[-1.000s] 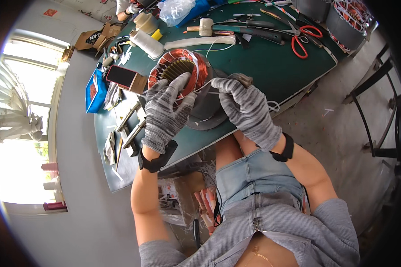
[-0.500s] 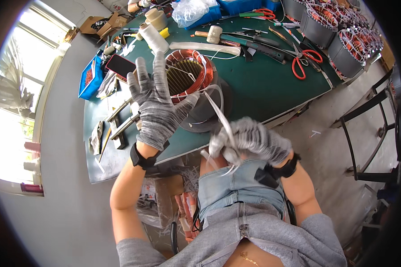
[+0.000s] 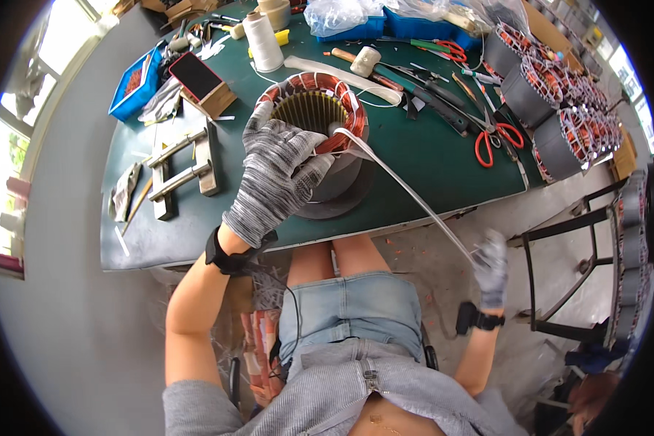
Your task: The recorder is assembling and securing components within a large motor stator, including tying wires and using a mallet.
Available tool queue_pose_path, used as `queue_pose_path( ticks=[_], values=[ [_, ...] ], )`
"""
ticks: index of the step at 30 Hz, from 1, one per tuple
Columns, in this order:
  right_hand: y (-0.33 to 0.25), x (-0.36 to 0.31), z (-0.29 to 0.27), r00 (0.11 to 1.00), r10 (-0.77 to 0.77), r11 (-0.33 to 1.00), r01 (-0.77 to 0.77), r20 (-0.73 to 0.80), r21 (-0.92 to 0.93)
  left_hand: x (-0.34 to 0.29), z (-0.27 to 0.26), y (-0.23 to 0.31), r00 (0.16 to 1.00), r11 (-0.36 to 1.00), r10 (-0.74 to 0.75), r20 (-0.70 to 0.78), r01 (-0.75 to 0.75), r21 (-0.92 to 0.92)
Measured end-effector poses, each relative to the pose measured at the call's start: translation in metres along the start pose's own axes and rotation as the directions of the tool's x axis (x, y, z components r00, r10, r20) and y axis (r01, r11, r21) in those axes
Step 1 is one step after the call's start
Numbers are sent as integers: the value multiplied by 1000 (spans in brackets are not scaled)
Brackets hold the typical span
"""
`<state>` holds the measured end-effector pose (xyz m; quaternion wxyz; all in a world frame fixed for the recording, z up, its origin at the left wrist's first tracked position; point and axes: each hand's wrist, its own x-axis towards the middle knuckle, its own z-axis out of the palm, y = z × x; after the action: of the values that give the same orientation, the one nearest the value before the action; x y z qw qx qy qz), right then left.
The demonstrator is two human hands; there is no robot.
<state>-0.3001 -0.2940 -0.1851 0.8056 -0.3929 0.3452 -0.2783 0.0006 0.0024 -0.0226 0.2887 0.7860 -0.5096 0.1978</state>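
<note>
A motor stator (image 3: 354, 112) stands upright near the table's front edge, its copper winding ring wrapped at intervals with white cord and its slotted bore facing up. My left hand (image 3: 277, 171), in a grey knitted glove, grips the near left part of the winding ring, fingers over the rim. From the ring's near right side a white lacing cord (image 3: 416, 200) runs taut, down and to the right. Its far end is in my right hand (image 3: 491, 270), gloved too, closed and somewhat blurred, out beyond the table edge. The fingers' exact hold is smeared by motion.
Scissors (image 3: 485, 149), a mallet (image 3: 365, 62) and several hand tools lie at the back right. A thread cone (image 3: 263, 43) stands behind the stator. Left are a phone (image 3: 196, 75), a blue bin (image 3: 134, 87) and a metal frame (image 3: 205, 163). More wound stators (image 3: 559, 145) line the right.
My right hand has swung out to the right, drawing the cord from slack to a long straight line. My left hand, spread before, has come down onto the winding ring.
</note>
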Motion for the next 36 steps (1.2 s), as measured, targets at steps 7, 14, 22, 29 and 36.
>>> queue_pose_path(
  ticks=[7, 14, 22, 29, 36],
  values=[
    [0, -16, 41, 910, -404, 886, 364, -93, -287, 0, -9, -24, 985, 995, 57, 164, -44, -86],
    [7, -17, 283, 427, -522, 178, 901, 738, -396, 9, -11, -17, 969, 991, 133, 209, -125, -55],
    [-41, -47, 251, 430, 404, 907, -305, 807, -290, -9, 3, 9, 989, 942, 138, 56, -149, 300],
    [6, -44, 288, 657, 18, 927, -293, 753, 233, -16, 34, 6, 953, 938, 9, -303, 97, 333],
    [-41, -75, 316, 787, 377, 907, -421, 488, -22, -12, 41, -13, 919, 954, 153, -363, -41, 298]
  ],
)
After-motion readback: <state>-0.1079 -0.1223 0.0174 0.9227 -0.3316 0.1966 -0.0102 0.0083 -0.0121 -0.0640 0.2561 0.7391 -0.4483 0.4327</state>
